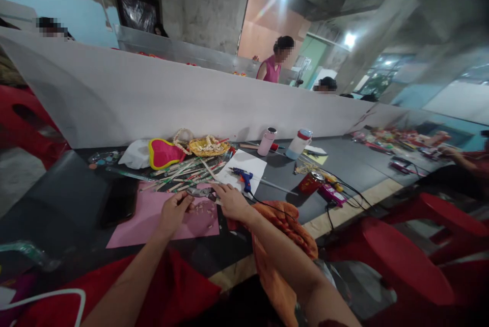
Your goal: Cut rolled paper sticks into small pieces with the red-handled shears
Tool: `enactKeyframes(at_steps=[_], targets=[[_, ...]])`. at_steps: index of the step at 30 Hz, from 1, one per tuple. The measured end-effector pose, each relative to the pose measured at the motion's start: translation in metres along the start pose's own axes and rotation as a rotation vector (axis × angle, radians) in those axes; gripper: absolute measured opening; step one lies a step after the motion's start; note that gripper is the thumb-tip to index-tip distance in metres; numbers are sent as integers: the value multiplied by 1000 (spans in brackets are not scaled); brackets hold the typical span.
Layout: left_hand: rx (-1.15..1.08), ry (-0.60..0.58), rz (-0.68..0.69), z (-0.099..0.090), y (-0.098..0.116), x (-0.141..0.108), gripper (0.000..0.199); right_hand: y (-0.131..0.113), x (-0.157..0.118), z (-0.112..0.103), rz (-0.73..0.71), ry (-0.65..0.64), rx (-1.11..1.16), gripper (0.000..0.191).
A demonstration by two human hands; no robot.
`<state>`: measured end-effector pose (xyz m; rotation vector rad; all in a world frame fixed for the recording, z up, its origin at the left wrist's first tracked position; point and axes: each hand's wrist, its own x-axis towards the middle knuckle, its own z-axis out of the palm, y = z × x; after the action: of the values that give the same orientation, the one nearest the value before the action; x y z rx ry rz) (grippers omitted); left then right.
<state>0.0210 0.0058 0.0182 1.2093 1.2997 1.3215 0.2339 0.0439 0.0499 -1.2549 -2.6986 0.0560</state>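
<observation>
My right hand (232,201) is closed around the handles of a pair of pliers (201,192), whose metal jaws point left. Close by those jaws, my left hand (174,212) has its fingers pinched together; what they hold is too small to make out. Both hands are over a pink sheet of paper (153,215), on which several small pale pieces (204,212) lie scattered. Just beyond is a heap of thin sticks in printed wrappers (181,174). A blue glue gun (244,178) rests on a white sheet (250,161) right of the sticks.
A dark phone (119,202) lies left of the pink paper. Along the white partition (191,98) stand a yellow basket (209,147), a pink bottle (266,142) and a white-blue bottle (298,144). Right are a red can (311,183), cables and an orange cloth (282,225). Other people sit nearby.
</observation>
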Motion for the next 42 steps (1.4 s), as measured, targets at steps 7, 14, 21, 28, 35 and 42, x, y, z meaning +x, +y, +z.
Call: enactKeyframes(at_steps=[7, 14, 21, 28, 35, 42], targets=[[11, -68, 9, 5, 4, -3, 26, 8, -8, 13, 12, -46, 44, 68], [50, -27, -39, 2, -1, 1, 27, 5, -2, 22, 35, -3, 60, 50], [88, -38, -53, 4, -1, -2, 24, 6, -7, 27, 90, -30, 44, 52], [42, -24, -3, 8, 6, -5, 22, 7, -9, 25, 111, 25, 95, 62], [-24, 16, 3, 11, 7, -9, 23, 9, -9, 26, 58, 46, 164, 74], [-30, 13, 5, 9, 3, -7, 19, 18, -14, 18, -20, 108, 314, 92]])
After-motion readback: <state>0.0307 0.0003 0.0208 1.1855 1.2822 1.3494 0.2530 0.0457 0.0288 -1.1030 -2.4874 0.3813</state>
